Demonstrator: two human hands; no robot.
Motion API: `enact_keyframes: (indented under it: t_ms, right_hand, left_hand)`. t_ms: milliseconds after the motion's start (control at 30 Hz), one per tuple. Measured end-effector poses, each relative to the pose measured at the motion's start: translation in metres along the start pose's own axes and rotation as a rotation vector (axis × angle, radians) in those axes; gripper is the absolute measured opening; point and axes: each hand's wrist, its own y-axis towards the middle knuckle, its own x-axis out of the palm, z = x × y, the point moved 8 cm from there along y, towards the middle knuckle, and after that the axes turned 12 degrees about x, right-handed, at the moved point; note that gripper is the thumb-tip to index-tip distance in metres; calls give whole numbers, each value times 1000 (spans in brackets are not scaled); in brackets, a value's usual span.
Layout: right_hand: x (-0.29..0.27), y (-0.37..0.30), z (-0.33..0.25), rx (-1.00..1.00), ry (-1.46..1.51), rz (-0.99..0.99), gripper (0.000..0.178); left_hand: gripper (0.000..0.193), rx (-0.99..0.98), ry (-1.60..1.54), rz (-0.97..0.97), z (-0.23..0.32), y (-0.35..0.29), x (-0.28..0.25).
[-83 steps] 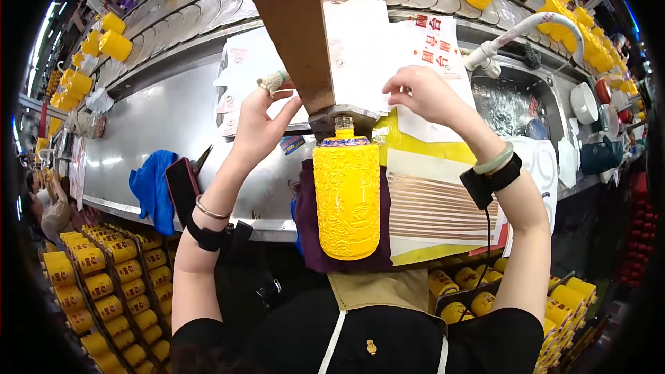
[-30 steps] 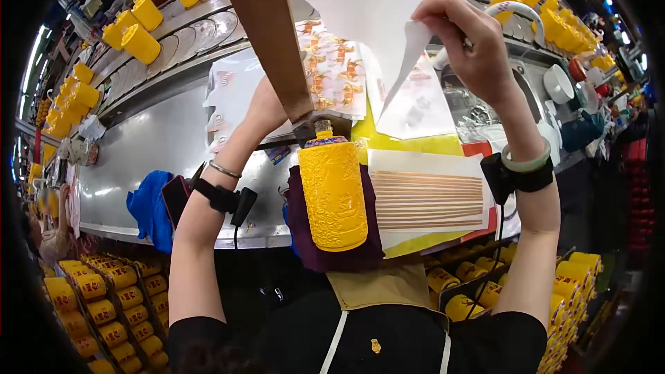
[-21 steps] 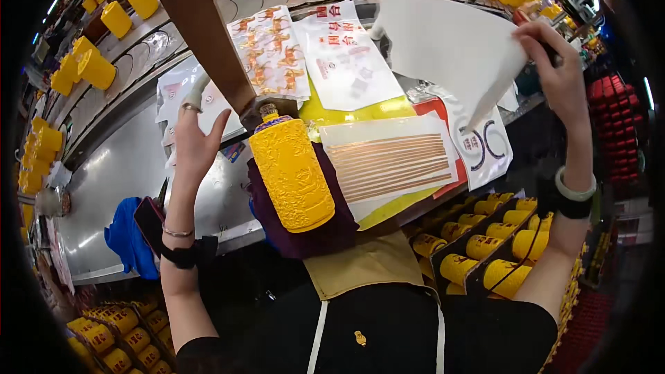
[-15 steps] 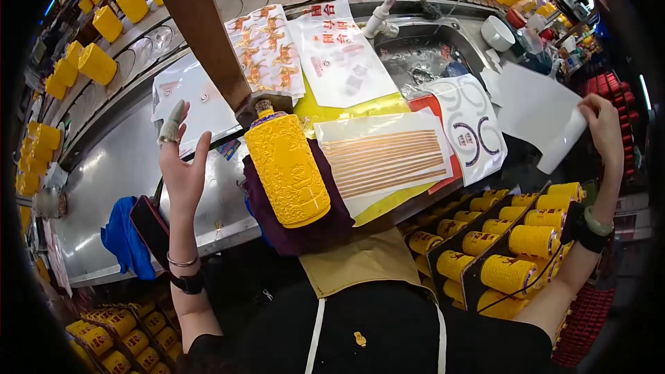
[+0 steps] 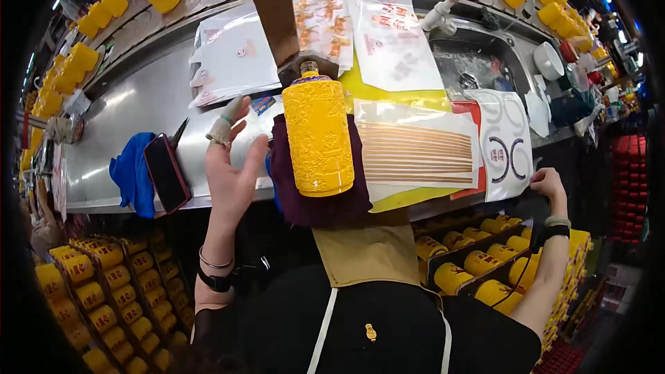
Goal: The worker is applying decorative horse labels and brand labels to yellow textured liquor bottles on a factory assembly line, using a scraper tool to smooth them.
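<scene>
A yellow embossed bottle [image 5: 320,138] lies on a dark purple cloth [image 5: 360,197], its glass neck at a wooden post [image 5: 270,7]. To its left, my left hand [image 5: 234,159] is open and holds nothing, with a pale cover on one finger. My right hand [image 5: 549,183] is at the counter's right edge, its fingers curled together near the corner of a decal sheet [image 5: 509,145] with dark curved bands. Whether anything is between them is hidden. A sheet of thin gold-brown strips [image 5: 415,149] lies beside the bottle.
Behind are other decal sheets [image 5: 396,41], a stack of white sheets [image 5: 232,55] and a sink [image 5: 478,62] with a tap. On the left lie a phone [image 5: 166,173] and a blue cloth [image 5: 131,173]. Racks of yellow bottles [image 5: 478,263] stand below the counter on both sides.
My right hand has come down and inward, and the white sheet it held out is out of sight. The view has shifted left; my left hand remains open beside the bottle.
</scene>
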Motion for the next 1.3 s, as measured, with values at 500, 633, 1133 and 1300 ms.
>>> enact_keyframes:
  t_ms: [500, 633, 1133, 1300]
  right_hand:
    - [32, -156, -369, -800, 206, -76, 16]
    - [77, -189, -433, -887, 219, -8, 26]
    - [100, -159, -450, -778, 138, -32, 26]
    - [96, -159, -447, -897, 206, 122, 18]
  left_hand:
    - [109, -56, -154, -93, 28, -42, 71]
    - [105, -57, -65, -91, 26, -46, 67]
    - [94, -148, -166, 7, 17, -61, 68]
    - [85, -171, -271, 89, 7, -68, 67]
